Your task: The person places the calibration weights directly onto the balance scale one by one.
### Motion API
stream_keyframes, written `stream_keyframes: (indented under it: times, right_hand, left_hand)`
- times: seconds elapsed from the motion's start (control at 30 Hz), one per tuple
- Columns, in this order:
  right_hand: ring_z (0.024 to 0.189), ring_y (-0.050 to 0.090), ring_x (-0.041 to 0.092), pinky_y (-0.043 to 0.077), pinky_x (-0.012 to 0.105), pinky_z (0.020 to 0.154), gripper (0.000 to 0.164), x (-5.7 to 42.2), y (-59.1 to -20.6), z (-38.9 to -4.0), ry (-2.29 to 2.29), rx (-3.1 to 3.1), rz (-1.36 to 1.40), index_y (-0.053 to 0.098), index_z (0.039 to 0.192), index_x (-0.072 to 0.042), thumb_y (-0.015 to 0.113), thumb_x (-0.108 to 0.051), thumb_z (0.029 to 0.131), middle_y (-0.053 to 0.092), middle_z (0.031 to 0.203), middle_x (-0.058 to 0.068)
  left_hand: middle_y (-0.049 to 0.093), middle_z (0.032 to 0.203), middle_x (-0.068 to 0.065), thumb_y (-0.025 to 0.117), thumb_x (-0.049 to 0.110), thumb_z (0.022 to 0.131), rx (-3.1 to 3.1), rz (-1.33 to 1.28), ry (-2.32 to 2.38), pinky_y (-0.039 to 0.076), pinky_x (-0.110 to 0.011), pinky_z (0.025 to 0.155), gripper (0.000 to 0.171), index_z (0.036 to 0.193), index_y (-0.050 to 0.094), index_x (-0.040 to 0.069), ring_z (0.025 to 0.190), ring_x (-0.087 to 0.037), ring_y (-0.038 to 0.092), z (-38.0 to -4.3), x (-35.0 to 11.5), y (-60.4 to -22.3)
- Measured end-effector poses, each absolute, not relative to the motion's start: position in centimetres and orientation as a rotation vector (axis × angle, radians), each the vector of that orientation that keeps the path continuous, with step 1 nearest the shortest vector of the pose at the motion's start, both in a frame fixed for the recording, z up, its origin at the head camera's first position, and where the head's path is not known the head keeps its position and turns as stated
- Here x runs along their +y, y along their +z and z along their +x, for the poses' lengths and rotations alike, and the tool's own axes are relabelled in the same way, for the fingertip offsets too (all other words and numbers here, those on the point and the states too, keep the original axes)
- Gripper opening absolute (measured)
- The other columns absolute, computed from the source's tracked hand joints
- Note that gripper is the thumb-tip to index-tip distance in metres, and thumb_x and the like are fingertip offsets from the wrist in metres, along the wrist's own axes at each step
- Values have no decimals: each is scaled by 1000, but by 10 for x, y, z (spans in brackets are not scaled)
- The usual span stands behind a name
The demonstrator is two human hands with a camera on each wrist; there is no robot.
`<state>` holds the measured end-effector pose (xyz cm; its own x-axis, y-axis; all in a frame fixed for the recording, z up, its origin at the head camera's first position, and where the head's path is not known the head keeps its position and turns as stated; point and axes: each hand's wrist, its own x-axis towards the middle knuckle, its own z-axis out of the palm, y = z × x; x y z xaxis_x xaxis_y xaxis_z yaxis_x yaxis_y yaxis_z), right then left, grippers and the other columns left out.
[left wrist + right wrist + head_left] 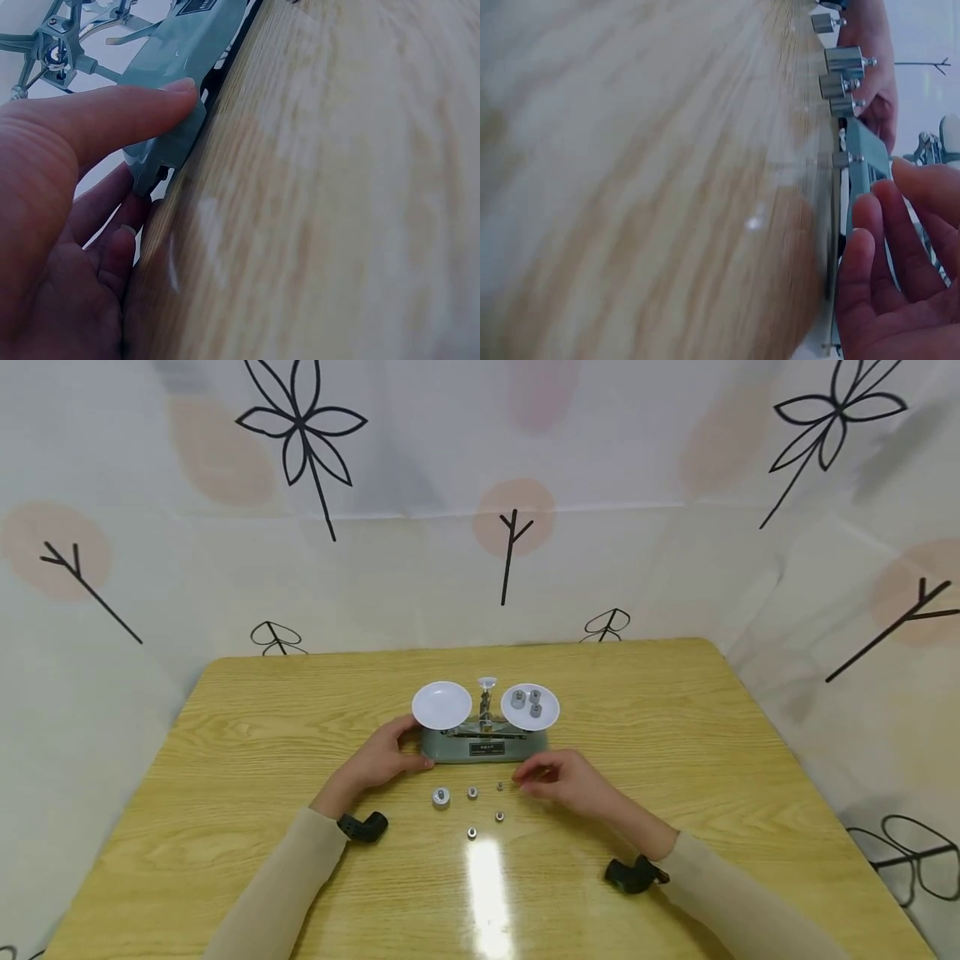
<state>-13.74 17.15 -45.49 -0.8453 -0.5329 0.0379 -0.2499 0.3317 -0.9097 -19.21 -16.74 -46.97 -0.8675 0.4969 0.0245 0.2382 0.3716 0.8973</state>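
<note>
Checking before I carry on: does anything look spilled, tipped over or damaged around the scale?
Nothing stands out: the scale stands upright, three weights sit on its right-hand pan, and five others stand upright on the table. No damage shows.

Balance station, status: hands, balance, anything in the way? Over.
Left hand holds balance at left end. Right hand holds nothing visible, near small weight. Three weights on right pan, none on left pan. Five weights stand in front; pans unobstructed.

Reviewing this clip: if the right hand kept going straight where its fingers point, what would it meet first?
Most likely the small weight just beyond the fingertips of the right hand, in front of the balance's base. Fingertip height is unclear, so it might pass above.
</note>
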Motion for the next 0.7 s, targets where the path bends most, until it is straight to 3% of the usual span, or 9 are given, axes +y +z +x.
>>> stream_keyframes:
  times: [0.23,0.7]
  right_hand:
    - [96,67,22,54,26,83,20,163,-456,-135,-1503,2263,-727,73,106,0,74,1,87,72,105,12]
    - [86,64,10,53,26,77,19,152,-458,-142,-1361,2379,-741,76,106,-8,75,-6,87,73,100,-2]
  left_hand:
    - [49,146,-6,82,6,82,2382,656,1488,31,-47,114,72,146,49,11,138,-25,41,-192,-167,-469]
    - [49,146,-6,83,7,81,2379,664,1488,31,-48,114,72,145,50,12,138,-26,41,-193,-168,-469]
